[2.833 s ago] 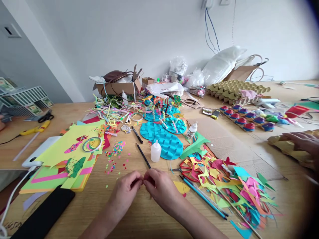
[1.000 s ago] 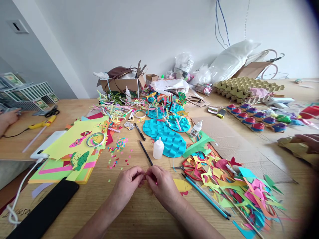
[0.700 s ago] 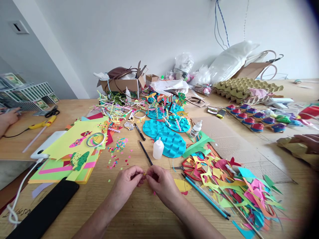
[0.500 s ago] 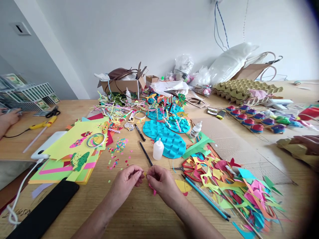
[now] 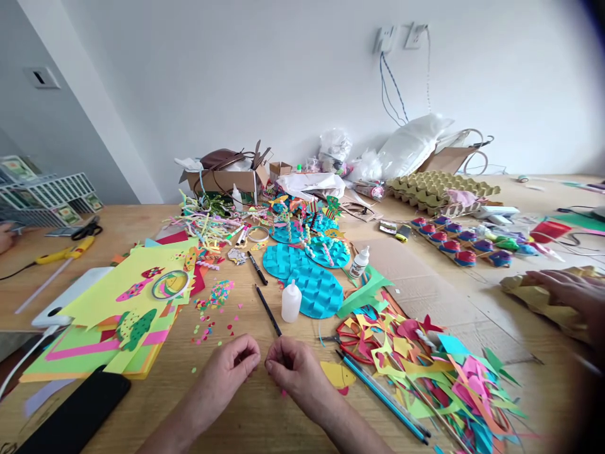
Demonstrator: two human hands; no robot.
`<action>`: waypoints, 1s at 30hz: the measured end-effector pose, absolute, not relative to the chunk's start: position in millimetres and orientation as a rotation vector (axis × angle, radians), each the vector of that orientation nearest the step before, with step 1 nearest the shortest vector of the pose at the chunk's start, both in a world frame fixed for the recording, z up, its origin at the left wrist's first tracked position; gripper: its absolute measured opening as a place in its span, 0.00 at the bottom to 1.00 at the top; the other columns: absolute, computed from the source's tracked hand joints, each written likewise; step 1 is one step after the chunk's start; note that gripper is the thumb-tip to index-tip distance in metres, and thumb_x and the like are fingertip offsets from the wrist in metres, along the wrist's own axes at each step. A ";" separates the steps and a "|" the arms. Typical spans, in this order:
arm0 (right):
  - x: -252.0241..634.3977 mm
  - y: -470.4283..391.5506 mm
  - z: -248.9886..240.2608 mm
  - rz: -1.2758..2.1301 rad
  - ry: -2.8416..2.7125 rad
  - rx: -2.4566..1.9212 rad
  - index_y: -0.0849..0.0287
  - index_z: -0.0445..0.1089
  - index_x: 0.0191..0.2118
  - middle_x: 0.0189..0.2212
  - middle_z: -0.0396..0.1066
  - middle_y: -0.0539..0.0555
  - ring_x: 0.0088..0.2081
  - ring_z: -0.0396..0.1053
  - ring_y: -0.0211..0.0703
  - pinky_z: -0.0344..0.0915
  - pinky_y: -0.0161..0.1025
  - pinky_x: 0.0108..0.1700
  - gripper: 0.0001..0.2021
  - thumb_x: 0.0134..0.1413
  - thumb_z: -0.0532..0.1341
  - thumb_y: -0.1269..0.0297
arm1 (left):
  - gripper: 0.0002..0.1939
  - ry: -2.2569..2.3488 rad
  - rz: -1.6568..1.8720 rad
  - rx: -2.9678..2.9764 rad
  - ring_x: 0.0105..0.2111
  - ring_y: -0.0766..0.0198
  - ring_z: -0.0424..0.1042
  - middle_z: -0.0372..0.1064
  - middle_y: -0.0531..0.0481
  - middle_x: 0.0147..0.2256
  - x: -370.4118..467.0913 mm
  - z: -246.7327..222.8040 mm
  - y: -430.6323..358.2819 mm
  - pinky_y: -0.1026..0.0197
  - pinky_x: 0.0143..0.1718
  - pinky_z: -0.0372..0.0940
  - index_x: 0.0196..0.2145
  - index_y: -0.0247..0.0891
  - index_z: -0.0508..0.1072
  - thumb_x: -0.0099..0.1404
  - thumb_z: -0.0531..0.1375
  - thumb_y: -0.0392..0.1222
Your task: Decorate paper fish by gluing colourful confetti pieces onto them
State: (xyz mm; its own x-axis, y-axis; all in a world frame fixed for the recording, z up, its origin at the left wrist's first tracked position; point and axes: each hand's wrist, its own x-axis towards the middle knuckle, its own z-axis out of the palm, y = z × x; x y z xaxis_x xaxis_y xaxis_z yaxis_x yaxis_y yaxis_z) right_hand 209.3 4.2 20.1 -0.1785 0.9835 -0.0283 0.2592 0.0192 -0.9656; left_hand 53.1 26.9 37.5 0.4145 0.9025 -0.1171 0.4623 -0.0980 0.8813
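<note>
While a long black object (image 5: 75,413) lies toward the near left corner of the bench (image 5: 250,425), the left hand (image 5: 229,366) and the right hand (image 5: 297,369) face each other near the middle of the near side, fingertips a narrow gap apart. Each has its thumb brought up against curled fingers; whether anything is pinched in either, I cannot tell. A pink scrap (image 5: 283,393) shows just below the right hand, held or loose being unclear. Right of that hand a yellow paper fish (image 5: 336,375) lies flat, with blue pens (image 5: 385,397) and a heap of paper cuttings (image 5: 401,347) beyond it toward the right.

Farther in, a black pencil (image 5: 267,309) slants away from the right hand, beside an upright, translucent bottle (image 5: 291,302). Punched paper dots (image 5: 220,293) scatter between these and a stack of coloured sheets (image 5: 118,274) at the left. Blue woven ovals (image 5: 319,290) lie behind the bottle. Near the right edge, another person's hand (image 5: 567,290) touches an egg-carton piece (image 5: 520,293).

Along the back edge stand an open cardboard box (image 5: 224,181) and piled egg trays (image 5: 420,189).
</note>
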 end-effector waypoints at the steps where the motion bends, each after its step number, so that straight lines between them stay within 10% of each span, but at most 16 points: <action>1: 209.9 3.7 20.4 1.202 -1.558 -1.318 0.61 0.62 0.21 0.16 0.56 0.44 0.19 0.53 0.30 0.49 0.27 0.20 0.04 0.41 0.54 0.75 | 0.08 1.203 0.586 1.737 0.22 0.69 0.56 0.54 0.57 0.19 47.6 43.2 30.9 0.68 0.23 0.53 0.21 0.38 0.61 0.55 0.50 0.43; 30: 212.9 -7.4 17.0 0.612 -2.189 -1.316 0.59 0.62 0.27 0.25 0.66 0.50 0.27 0.63 0.36 0.55 0.31 0.28 0.07 0.49 0.52 0.76 | 0.07 1.714 0.256 2.281 0.23 0.67 0.61 0.64 0.54 0.21 -28.8 36.9 147.6 0.68 0.24 0.50 0.21 0.37 0.68 0.52 0.52 0.34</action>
State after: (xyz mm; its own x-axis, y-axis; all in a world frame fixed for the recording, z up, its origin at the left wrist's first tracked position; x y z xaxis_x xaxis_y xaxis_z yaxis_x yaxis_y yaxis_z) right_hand 212.9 -7.4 17.0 -0.4008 0.8958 0.1919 0.6663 0.4288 -0.6100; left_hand -28.8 147.6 36.9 0.2821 0.9591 -0.0236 0.9102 -0.2597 0.3226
